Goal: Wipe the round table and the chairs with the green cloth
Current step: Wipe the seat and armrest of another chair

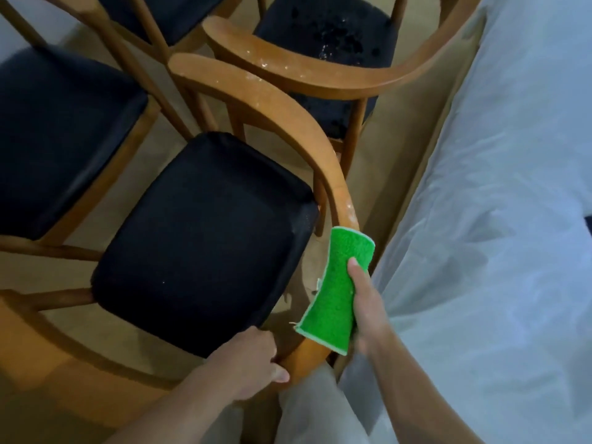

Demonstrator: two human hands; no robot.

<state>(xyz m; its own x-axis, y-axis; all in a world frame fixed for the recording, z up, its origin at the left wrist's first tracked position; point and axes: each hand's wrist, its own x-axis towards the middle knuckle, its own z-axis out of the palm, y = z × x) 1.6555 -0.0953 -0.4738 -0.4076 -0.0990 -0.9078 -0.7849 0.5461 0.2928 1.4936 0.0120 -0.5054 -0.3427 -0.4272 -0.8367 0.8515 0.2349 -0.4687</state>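
A wooden chair with a curved backrest point(272, 100) and a black padded seat point(205, 245) stands right below me. The green cloth point(336, 293) is wrapped over the lower part of that backrest, and my right hand point(368, 309) holds it there with the thumb on top. My left hand point(256, 360) grips the same backrest lower down, near the seat's front corner. White specks and droplets dot the backrest above the cloth. The round table is not in view.
A second chair point(323, 68) with a wet, speckled black seat stands behind. Two more black-seated chairs point(57, 136) crowd the left and top. White plastic sheeting point(499, 219) covers something large on the right, beside a wooden edge point(413, 168).
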